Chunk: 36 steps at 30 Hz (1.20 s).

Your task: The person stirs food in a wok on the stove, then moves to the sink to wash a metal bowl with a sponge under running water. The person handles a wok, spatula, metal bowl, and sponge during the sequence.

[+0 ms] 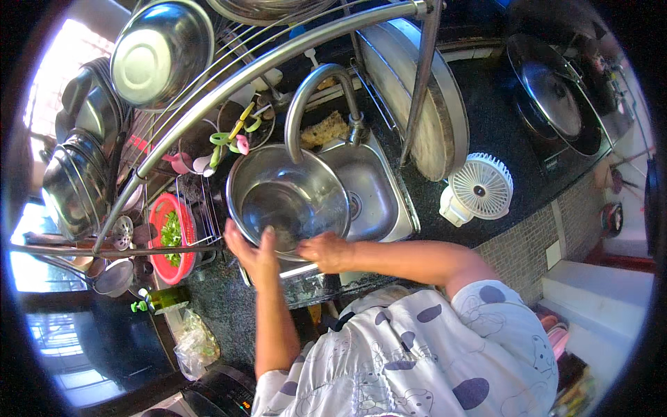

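A deep stainless steel basin (281,203) rests over the left side of a steel sink (370,193), beneath a curved faucet (307,99). My left hand (252,253) holds its near-left rim, thumb on the inner side and fingers outside. At the near rim is my right hand (325,251), its fingers curled and slightly blurred; whether it grips the rim or something small cannot be seen. The basin looks wet inside. No running stream shows under the faucet.
A tubular steel dish rack (219,94) arches close above the basin. To the left stand a red basket (180,266) with chopped greens and a green bottle (169,299). Right of the sink are a small white fan (479,185) and a round board (427,125).
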Available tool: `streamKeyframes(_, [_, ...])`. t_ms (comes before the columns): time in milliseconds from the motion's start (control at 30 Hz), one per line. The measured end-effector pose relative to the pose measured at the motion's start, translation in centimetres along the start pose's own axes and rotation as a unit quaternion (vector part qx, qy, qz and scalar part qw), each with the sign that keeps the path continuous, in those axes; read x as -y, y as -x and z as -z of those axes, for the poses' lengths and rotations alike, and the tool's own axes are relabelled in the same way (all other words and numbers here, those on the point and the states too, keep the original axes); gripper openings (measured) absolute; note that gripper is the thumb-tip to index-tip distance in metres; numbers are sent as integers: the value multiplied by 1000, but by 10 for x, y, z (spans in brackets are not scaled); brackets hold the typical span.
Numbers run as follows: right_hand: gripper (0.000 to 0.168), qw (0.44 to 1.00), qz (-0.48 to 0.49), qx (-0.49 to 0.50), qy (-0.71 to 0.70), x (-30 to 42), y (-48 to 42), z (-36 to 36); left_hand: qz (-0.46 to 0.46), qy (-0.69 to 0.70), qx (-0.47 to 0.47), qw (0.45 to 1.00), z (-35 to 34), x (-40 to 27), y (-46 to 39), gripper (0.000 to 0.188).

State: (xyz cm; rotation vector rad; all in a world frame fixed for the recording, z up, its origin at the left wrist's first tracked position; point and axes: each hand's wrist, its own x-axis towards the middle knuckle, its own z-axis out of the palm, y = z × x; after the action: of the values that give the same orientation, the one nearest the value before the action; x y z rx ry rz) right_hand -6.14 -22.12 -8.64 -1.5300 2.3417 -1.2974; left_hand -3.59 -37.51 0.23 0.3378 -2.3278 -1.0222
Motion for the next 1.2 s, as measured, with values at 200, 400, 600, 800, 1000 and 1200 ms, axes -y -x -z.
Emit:
streamKeyframes(200, [31,965,-129,47,-222,29,-31,-9,176,292,-46,939,-22,-10,1,56])
streamKeyframes(400, [28,971,70,136,185,-105,48,29,257,298,61,918,9,26,-37,52])
streamKeyframes(600, [24,986,-104,104,77,-121,-38,66,295,308,127,896,12,37,-52,48])
streamKeyframes(800, [17,985,-131,-4,-114,-140,-98,26,313,269,189,891,8,35,-68,40])
streamKeyframes(1000, [27,654,-567,-66,-496,-127,-33,-98,331,313,105,884,-18,63,-74,8])
streamKeyframes(1200, [21,329,-165,-156,-917,-39,-103,-35,187,130,70,971,-64,81,-60,19])
